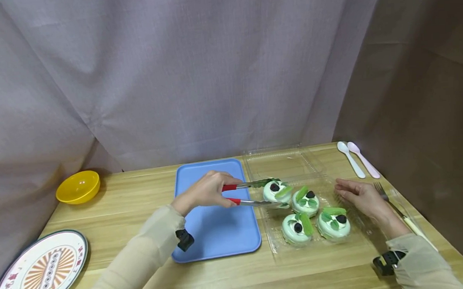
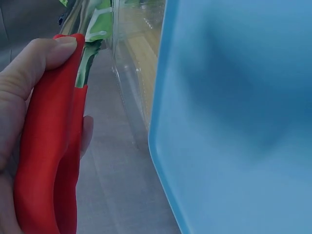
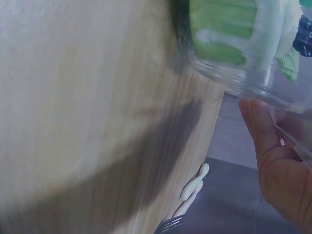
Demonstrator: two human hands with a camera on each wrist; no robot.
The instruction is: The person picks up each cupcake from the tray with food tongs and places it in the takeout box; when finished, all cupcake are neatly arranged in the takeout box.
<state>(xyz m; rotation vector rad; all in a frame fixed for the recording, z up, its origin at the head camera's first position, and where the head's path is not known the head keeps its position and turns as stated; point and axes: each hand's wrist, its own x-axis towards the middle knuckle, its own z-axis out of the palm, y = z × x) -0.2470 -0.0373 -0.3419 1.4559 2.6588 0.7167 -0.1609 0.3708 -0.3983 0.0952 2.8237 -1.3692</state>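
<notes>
My left hand (image 1: pixel 209 190) grips a pair of metal tongs (image 1: pixel 233 201) by the red handles; in the left wrist view the thumb lies along one red handle (image 2: pixel 46 126). The tongs' arms reach either side of a pale green cake (image 1: pixel 271 195) topped with a dark berry and a green slice. That cake sits in the back left of an open, clear plastic box (image 1: pixel 274 247). Three similar cakes (image 1: pixel 333 231) stand beside it. At the box's right side, my right hand (image 1: pixel 362 198) pinches the clear wall between thumb and fingers.
A blue tray (image 1: pixel 216 237) lies left of the box, whose clear lid (image 1: pixel 283 163) is folded back behind. Two plastic spoons (image 1: pixel 352 161) and a fork (image 1: pixel 396 205) lie to the right. A yellow bowl (image 1: pixel 78 188) and a patterned plate (image 1: pixel 49 272) stand at left.
</notes>
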